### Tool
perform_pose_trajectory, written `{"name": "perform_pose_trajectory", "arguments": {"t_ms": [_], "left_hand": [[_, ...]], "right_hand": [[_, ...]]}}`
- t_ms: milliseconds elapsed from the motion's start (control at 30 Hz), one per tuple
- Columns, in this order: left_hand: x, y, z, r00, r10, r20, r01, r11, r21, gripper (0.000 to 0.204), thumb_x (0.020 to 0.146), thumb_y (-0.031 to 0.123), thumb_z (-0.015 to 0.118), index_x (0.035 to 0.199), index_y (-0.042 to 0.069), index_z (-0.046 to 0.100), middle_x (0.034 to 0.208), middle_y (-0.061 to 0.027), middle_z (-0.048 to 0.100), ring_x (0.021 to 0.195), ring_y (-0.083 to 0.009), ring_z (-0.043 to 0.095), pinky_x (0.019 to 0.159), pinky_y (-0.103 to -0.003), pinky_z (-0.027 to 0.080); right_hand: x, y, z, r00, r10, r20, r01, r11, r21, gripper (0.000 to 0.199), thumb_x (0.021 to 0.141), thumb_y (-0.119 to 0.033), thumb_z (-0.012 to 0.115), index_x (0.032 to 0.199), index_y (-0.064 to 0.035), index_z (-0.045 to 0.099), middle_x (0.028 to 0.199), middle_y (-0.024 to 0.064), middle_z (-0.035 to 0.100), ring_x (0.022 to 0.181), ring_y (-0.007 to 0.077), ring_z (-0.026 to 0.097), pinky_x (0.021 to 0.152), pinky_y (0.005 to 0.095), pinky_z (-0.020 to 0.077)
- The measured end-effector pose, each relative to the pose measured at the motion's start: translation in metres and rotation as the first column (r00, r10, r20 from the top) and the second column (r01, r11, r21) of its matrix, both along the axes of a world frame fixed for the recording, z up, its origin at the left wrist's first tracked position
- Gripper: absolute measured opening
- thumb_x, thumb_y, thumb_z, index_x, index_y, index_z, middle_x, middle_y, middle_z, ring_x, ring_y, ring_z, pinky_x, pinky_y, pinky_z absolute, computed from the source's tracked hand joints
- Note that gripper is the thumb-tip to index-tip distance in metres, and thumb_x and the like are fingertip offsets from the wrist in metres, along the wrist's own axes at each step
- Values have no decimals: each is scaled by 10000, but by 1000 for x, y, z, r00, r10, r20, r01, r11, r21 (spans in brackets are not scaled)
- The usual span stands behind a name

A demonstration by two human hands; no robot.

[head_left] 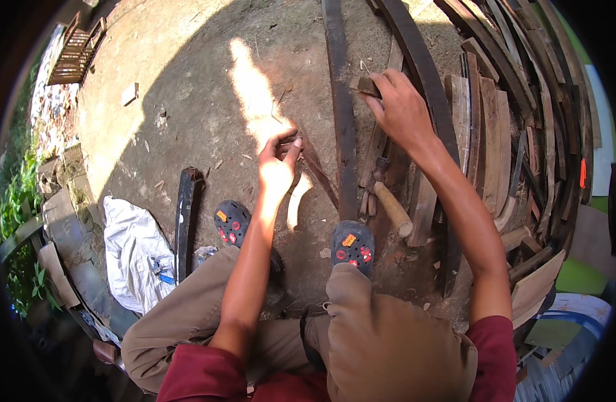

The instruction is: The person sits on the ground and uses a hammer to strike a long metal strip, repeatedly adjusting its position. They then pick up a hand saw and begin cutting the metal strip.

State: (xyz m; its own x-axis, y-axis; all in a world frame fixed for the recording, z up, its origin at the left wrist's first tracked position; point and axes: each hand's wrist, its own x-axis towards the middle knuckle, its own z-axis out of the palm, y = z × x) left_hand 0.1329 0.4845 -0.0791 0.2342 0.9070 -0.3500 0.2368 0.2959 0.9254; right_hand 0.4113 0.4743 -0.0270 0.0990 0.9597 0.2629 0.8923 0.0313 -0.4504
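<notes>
Your right hand (403, 110) pinches the small wooden block (367, 87) at its fingertips, near a long dark beam (341, 100). Your left hand (279, 157) has its fingers curled almost closed, though whether they grip the thin dark strip (319, 172) beside them cannot be told. A wooden-handled hammer (393, 209) lies right of the beam, by your shoe (353, 249).

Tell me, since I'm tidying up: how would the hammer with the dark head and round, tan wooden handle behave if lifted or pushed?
The dark-headed hammer with the round tan wooden handle would probably feel head-heavy, as its head looks like metal. The thick, straight handle should stay stiff. Being round, it might roll slightly.
</notes>
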Motion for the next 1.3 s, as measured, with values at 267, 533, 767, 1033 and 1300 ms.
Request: {"name": "perform_pose_trajectory", "arguments": {"t_ms": [267, 533, 767, 1033, 1300], "left_hand": [[-15, -4, -8, 998, 28, -52, -32, 997, -64, 293, 995, 120, 667, 1252, -20, 648, 1142, -125, 715, 964, -175, 702, 852, -306, 558], [39, -12, 45, 940, 184, 287, -75, 933, -352, 475, 953, 274, 753, 1255, -73, 636, 1125, -141, 719, 977, -161, 686, 861, -307, 545], [87, -31, 73, 902, 272, 336, -267, 962, -62, 395, 935, 163, 771, 1211, -97, 659, 1178, -109, 684, 993, -121, 651, 831, -278, 544], [71, -21, 72, 974, 200, 104, -224, 914, 338, 418, 865, 42, 785, 1272, 19, 690, 1210, -138, 671, 1031, -188, 664, 802, -293, 555], [58, -17, 58, 973, 225, 47, -225, 883, 411, 412, 899, 48, 752, 1297, -5, 664, 1217, -136, 674, 1060, -228, 661, 774, -299, 570]], "right_hand": [[5, -45, -33, 962, -77, -263, 109, 988, 112, 431, 788, -56, 805, 1211, -83, 725, 1140, 138, 593, 1033, 316, 629, 829, 401, 529], [-27, -35, -33, 979, 166, -118, -94, 881, 464, 626, 668, 80, 794, 1240, -171, 760, 1147, 94, 511, 1021, 229, 573, 786, 327, 542], [-42, -40, -25, 948, 206, -244, -82, 894, 440, 548, 746, 98, 762, 1261, -81, 716, 1243, 156, 529, 1089, 285, 600, 876, 366, 559], [-30, -72, -18, 931, 40, -364, 5, 993, 122, 256, 875, 7, 738, 1130, 2, 707, 1212, 161, 597, 1098, 277, 612, 952, 378, 510], [-26, -111, -20, 787, -181, -591, 144, 984, -109, 141, 932, -33, 688, 1058, 29, 700, 1189, 146, 602, 1051, 225, 642, 864, 334, 552]]}}
